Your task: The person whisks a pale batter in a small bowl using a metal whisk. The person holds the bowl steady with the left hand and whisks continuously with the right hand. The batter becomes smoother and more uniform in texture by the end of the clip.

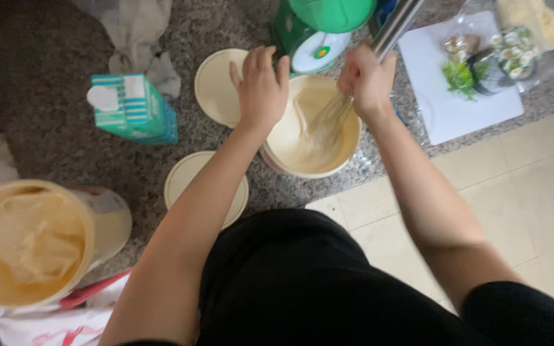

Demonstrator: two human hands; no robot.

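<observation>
Nearest the camera, a large tub [24, 247] at the lower left holds pale yellow dough or batter, and leans on the speckled stone bench [65, 147]. Beyond it stands a teal and white carton [137, 106] with a white cap, and behind that lies a crumpled pale cloth [139, 35]. Two round cream lids rest flat on the bench: one lid [190, 179] near the bench edge, partly covered by the forearm, a second lid [216, 86] further back, just beside the bowl. Left hand [261, 86]: laid palm down over the near left rim of the cream bowl [347, 138], fingers spread and pressed on the rim; the grip steadies the bowl rather than closing round it. The bowl holds smooth, pale yellow batter. Right hand [367, 80]: grip closed tight round the handle of a wire whisk [328, 122], whose loops are in the batter and blurred. The hand sits above the bowl's far right rim. Behind the bowl stands a green kitchen scale [312, 32] with a white dial. At the far right a white board [450, 106] carries green herbs and small wrapped items; its contents are too blurred to tell further.
</observation>
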